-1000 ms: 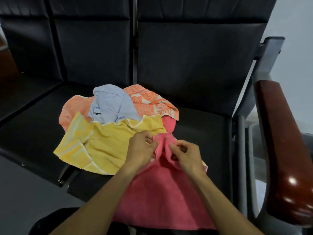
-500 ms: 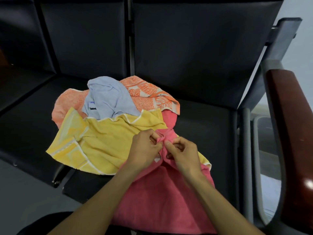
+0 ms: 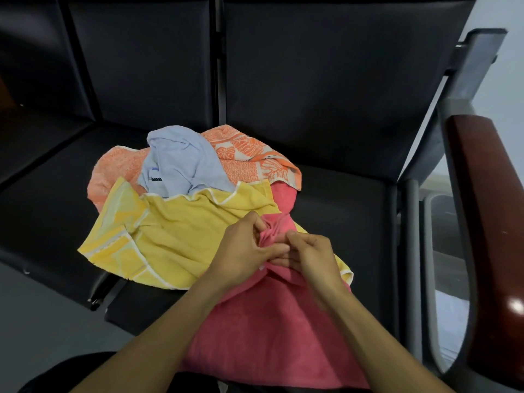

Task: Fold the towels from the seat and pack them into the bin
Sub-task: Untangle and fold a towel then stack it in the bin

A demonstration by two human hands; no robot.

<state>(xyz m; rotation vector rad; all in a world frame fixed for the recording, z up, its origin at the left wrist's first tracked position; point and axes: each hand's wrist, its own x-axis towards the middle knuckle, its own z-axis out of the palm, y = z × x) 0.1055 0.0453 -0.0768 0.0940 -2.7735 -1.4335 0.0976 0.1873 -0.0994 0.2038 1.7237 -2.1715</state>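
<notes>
A pile of towels lies on the black seat [image 3: 348, 211]. The pink towel [image 3: 255, 336] hangs over the seat's front edge toward me. My left hand [image 3: 243, 251] and my right hand [image 3: 312, 256] sit close together and both pinch a bunched fold of the pink towel near its top. A yellow towel [image 3: 175, 234] with white trim spreads out to the left, partly under the pink one. Behind it lie a light blue towel [image 3: 178, 163] and an orange patterned towel [image 3: 249, 157]. No bin is in view.
The seat is part of a row of black chairs with tall backrests [image 3: 326, 69]. A dark red wooden armrest [image 3: 487, 211] on a grey metal frame [image 3: 411, 251] stands at the right. Grey floor [image 3: 42, 321] shows at the lower left.
My hands have drawn closer together on the pink towel, gathering its fold tighter. The view has shifted slightly; the other towels have not moved.
</notes>
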